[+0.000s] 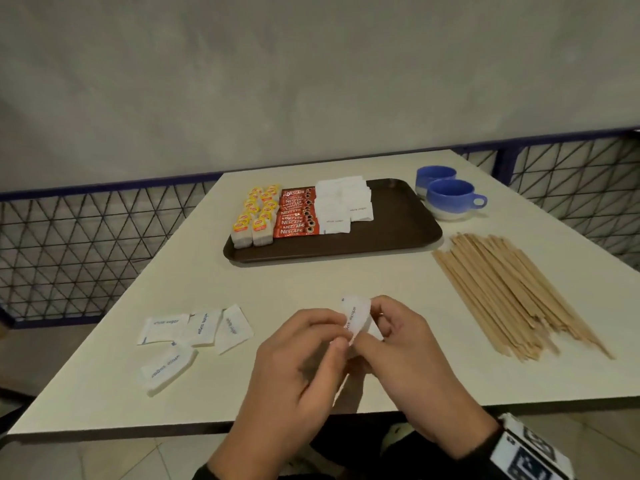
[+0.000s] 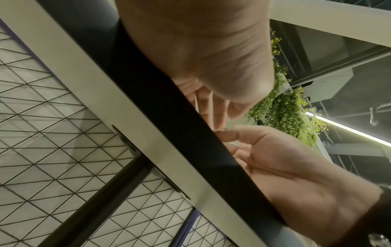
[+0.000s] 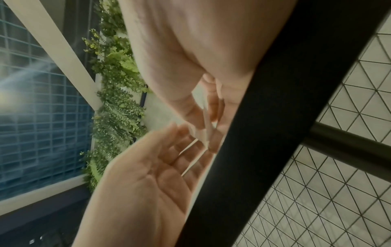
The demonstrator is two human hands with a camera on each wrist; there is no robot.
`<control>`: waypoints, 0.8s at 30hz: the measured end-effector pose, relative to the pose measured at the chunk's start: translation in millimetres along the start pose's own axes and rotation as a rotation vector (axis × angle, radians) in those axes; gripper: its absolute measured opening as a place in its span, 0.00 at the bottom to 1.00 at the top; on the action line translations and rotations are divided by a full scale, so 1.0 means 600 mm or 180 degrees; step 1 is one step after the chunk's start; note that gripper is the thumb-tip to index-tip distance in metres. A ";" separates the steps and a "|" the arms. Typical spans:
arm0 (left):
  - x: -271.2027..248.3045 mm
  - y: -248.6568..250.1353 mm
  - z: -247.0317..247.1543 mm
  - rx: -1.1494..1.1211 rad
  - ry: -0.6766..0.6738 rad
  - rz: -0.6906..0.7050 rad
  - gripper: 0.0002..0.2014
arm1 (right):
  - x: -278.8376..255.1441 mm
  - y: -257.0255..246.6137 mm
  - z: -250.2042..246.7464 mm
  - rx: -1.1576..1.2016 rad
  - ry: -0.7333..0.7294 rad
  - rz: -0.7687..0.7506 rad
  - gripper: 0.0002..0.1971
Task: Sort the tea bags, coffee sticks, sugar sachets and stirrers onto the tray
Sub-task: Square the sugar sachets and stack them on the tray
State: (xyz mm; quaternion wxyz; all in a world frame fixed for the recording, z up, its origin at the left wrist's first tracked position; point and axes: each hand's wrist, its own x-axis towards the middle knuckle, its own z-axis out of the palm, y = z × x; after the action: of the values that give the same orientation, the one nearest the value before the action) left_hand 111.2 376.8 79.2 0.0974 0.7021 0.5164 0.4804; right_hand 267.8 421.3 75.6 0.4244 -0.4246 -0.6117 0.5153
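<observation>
Near the front edge of the pale tabletop [image 1: 311, 278], the left hand [image 1: 298, 358] and right hand [image 1: 408, 348] meet, both pinching one thin white paper sugar sachet [image 1: 356, 317] upright between fingertips, probably squaring it before it joins the others. On the far dark brown tray [image 1: 401, 216] lie neat rows of yellow-tagged tea bags [image 1: 256, 213], glossy red coffee sticks [image 1: 296, 214] and flat sugar sachets [image 1: 343, 202], leaving its right part bare, likely for the slim wooden stirrers [image 1: 512, 292] heaped at right. Four loose sachets [image 1: 194, 337] wait at near left.

Sachet [image 1: 356, 317] half hidden by hands [image 1: 349, 355]
</observation>
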 end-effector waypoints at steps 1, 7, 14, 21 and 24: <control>-0.001 -0.007 -0.001 -0.0058 0.0006 0.0014 0.10 | 0.001 -0.001 -0.001 0.0087 -0.0067 0.0019 0.10; -0.003 -0.019 0.005 -0.0218 0.0123 -0.0068 0.15 | 0.005 -0.002 -0.001 0.0609 -0.0282 0.0063 0.07; 0.016 -0.020 -0.019 -0.1437 0.0437 -0.1543 0.08 | 0.007 0.006 -0.006 0.0487 -0.0426 0.0109 0.10; 0.017 -0.025 -0.028 -0.1753 -0.0034 -0.1554 0.05 | 0.007 0.007 -0.004 0.0631 -0.0091 0.0054 0.07; 0.017 -0.025 -0.031 -0.2016 -0.0110 -0.1578 0.07 | 0.004 0.010 -0.003 0.0717 0.0097 0.0022 0.05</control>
State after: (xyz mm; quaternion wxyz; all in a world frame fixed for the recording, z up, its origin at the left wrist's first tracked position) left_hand 87.3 385.1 85.1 0.4307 0.4995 0.4948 0.5659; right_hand 269.3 424.7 70.1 0.4770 -0.3841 -0.5418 0.5757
